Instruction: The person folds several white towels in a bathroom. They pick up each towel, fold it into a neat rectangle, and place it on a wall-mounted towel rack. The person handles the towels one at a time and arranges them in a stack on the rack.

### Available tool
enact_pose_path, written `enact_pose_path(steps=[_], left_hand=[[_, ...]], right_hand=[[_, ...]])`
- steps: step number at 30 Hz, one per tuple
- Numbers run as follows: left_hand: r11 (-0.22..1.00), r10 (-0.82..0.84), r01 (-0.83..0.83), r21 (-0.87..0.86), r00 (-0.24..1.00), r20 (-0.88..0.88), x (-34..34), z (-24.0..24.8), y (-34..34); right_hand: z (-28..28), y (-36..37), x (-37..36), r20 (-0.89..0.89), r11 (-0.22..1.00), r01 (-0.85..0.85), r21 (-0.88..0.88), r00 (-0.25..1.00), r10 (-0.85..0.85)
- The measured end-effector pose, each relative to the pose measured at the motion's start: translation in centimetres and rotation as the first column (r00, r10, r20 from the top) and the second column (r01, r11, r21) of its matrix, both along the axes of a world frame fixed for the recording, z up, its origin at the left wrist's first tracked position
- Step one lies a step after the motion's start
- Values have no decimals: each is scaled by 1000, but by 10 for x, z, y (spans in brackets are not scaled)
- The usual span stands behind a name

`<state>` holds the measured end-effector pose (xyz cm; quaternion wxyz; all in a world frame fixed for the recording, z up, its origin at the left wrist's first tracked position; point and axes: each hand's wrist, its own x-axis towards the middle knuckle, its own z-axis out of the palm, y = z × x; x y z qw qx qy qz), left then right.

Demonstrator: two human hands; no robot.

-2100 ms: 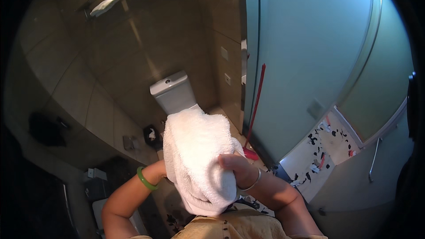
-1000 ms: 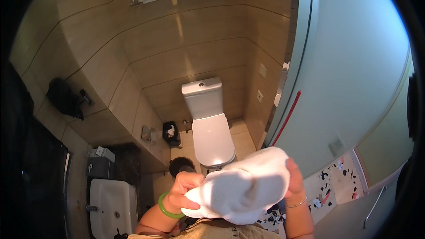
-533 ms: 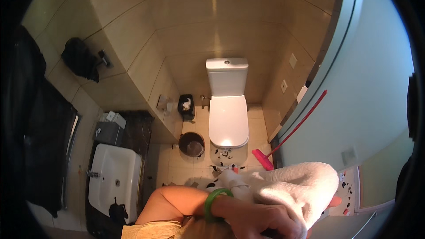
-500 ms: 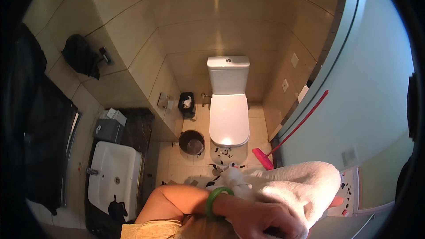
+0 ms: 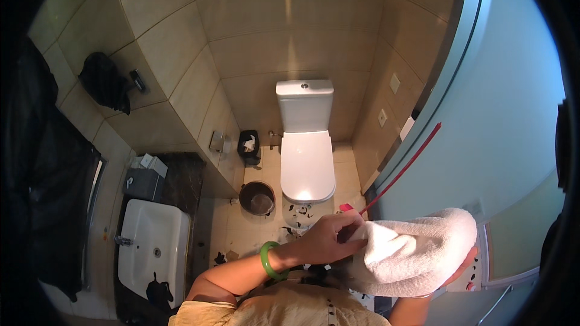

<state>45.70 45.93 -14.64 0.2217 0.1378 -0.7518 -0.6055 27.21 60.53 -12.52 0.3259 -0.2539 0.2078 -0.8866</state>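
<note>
Head view: left hand [image 5: 329, 240] pinches a white towel [image 5: 426, 253].

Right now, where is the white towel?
In the head view, the white towel is at the lower right, between your left hand and right hand, below and right of the toilet.

Glare marks the toilet lid [image 5: 307, 166]; corners are black.
</note>
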Motion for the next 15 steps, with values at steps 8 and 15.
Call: enact_pose_path(steps=[8, 15], left_hand=[[978, -78, 40, -203, 980, -182, -10, 21, 17], [916, 173, -292, -274, 905, -388, -33, 6, 16]], right_hand=[[-34, -1, 7, -337, 968, 130, 217, 940, -50], [-34, -4, 1, -136, 903, -66, 425, 981, 136]])
